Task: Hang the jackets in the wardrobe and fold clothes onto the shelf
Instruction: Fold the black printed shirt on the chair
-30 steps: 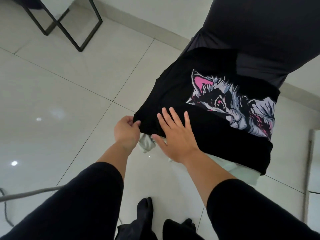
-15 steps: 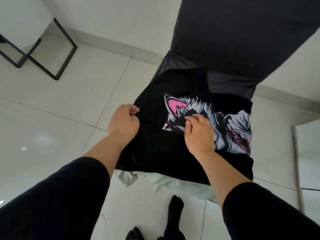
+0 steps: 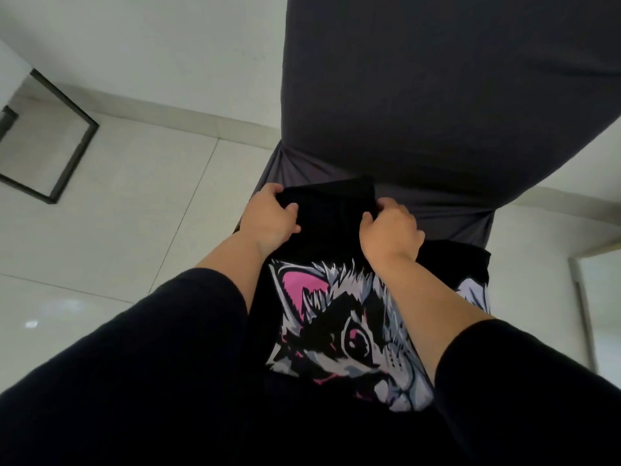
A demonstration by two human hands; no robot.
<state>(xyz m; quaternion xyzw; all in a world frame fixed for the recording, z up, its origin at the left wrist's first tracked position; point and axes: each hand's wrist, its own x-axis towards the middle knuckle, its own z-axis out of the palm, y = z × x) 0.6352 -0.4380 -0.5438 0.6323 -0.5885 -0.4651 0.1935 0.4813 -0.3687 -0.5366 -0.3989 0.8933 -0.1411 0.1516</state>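
Over tiles [image 3: 134,230], hands [image 3: 331,223] now grip shirt [image 3: 336,331] top.

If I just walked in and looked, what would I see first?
First you'd spot the black T-shirt in the lower middle, with a big cartoon animal face that has a pink ear. Just above it, the left hand and right hand each grip the shirt's top edge. Behind the hands, a large dark grey cloth fills the upper right.
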